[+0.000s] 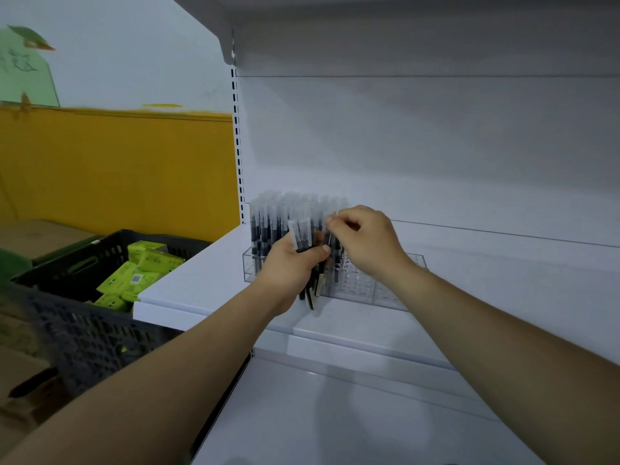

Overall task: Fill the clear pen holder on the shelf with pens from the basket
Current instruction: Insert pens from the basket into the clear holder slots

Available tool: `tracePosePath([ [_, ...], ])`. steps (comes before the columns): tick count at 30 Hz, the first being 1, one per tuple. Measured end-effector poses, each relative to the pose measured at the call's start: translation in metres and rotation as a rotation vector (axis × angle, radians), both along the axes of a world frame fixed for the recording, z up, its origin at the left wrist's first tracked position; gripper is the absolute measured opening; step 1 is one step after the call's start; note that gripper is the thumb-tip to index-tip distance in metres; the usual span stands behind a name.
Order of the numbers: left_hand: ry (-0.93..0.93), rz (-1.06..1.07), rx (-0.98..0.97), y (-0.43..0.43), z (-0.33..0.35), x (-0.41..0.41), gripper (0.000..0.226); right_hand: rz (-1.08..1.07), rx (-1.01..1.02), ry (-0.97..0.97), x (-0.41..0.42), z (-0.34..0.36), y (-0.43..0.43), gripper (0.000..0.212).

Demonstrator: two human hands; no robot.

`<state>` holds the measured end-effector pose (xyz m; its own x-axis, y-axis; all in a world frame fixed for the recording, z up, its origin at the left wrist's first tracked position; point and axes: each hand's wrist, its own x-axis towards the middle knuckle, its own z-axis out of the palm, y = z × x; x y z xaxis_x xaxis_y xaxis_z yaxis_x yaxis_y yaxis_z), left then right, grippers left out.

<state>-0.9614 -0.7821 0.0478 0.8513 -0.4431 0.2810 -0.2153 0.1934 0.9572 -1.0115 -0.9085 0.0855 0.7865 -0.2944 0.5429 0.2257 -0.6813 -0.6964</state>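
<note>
The clear pen holder on the shelf is filled with pens at its left. A pen bundle is gripped by the left hand, one pen pinched by the right hand.

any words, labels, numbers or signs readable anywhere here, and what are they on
Nothing here can be read.
Green boxes in the black basket: printed marks and a square code-like label, too small and blurred to read.
Green sign on the wall: dark strokes like writing, too blurred to read.
Pens, clear pen holder, shelf: no text can be made out.
</note>
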Motion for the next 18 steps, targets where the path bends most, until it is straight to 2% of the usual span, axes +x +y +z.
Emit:
tracePosePath([
  [3, 0.002, 0.022, 0.011, -0.002, -0.001, -0.002, 0.010, 0.000, 0.032, -0.004, -0.001, -0.001, 0.003, 0.028],
  [9, 0.102, 0.147, 0.005, 0.007, -0.001, 0.000, 0.011, -0.088, 0.192, -0.160, -0.004, 0.011, -0.008, 0.022],
  [18, 0.109, 0.173, 0.109, 0.004, -0.002, 0.000, 0.010, -0.064, 0.120, -0.109, -0.004, 0.001, -0.006, 0.018],
])
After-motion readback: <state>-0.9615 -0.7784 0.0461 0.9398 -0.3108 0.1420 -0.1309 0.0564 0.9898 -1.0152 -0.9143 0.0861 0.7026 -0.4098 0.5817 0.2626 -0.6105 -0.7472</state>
